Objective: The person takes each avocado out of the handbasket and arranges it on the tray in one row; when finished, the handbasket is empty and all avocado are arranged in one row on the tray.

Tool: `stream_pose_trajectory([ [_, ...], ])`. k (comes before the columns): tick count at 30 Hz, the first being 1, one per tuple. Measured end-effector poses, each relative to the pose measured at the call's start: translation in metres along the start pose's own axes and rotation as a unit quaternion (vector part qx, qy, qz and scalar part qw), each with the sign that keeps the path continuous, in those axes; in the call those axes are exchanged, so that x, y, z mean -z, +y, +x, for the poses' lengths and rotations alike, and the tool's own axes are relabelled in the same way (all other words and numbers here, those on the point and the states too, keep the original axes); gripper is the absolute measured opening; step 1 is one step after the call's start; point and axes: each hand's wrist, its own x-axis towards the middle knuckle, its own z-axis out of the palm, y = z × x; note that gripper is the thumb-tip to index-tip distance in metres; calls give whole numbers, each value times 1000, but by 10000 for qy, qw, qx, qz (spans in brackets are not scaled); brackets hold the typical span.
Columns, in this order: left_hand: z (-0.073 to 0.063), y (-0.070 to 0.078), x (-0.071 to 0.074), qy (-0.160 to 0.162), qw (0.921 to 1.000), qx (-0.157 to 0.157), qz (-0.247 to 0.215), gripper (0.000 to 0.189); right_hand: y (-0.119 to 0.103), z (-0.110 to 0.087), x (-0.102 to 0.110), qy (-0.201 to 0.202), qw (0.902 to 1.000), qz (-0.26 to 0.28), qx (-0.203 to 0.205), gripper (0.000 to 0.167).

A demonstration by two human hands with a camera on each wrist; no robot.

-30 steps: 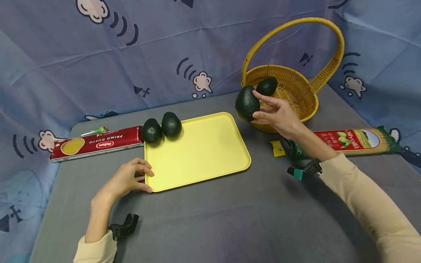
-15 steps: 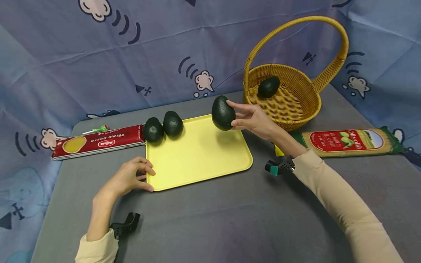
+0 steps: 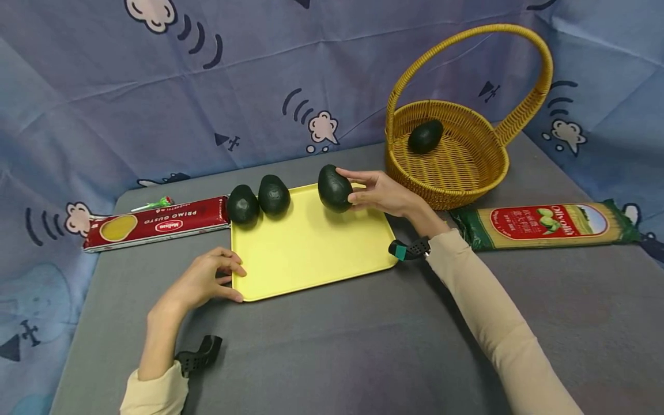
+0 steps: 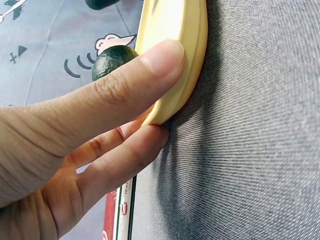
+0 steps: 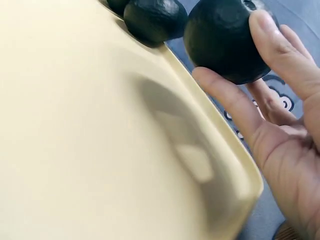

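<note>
- Right hand [image 3: 381, 193]: thumb and fingers clamped on one avocado [image 3: 334, 189], gripped from its right side.
- Held avocado: dark green, raised over the far part of the yellow tray [image 3: 311, 253]; right wrist view shows it apart from the tray, with a shadow of hand and fruit cast on the tray floor.
- Left hand [image 3: 199, 279]: at the tray's near left corner, fingers bent over the left rim, thumb at the corner; clamped on the tray edge. Left wrist view shows the thumb across the rim, with other fingers against its outer side.
- Two more avocados [image 3: 274, 196] side by side at the tray's far left corner; whether they touch, cannot tell.
- Fourth avocado [image 3: 426, 137] in the wicker basket [image 3: 456, 167], against its left wall. Basket upright behind the tray's right side, tall handle up.
- Red pack [image 3: 161, 225] flat on the grey surface [image 3: 311, 357], its right end just beside the tray.
- Green-ended pasta pack [image 3: 550, 226] flat, right of the tray, in front of the basket.
- Patterned blue cloth [image 3: 259, 86] hangs behind.
</note>
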Motion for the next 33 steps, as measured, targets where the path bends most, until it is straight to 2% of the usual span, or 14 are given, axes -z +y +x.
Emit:
stream_pose_trajectory([
  [4, 0, 1, 0, 6, 10000, -9, 18, 35, 5, 10, 0, 91, 9998, 144, -59, 63],
  [13, 0, 1, 0, -5, 10000, 5, 95, 35, 7, 33, -5, 560, 9973, 419, -208, 61],
  [24, 1, -1, 0, -6, 9999, 2, 117, 35, 12, 50, -20, 1044, 9937, -181, -374, 58],
  [33, 1, -1, 1, 8, 10000, -43, 59, 35, 14, 56, -28, 1059, 9926, -508, -321, 59],
])
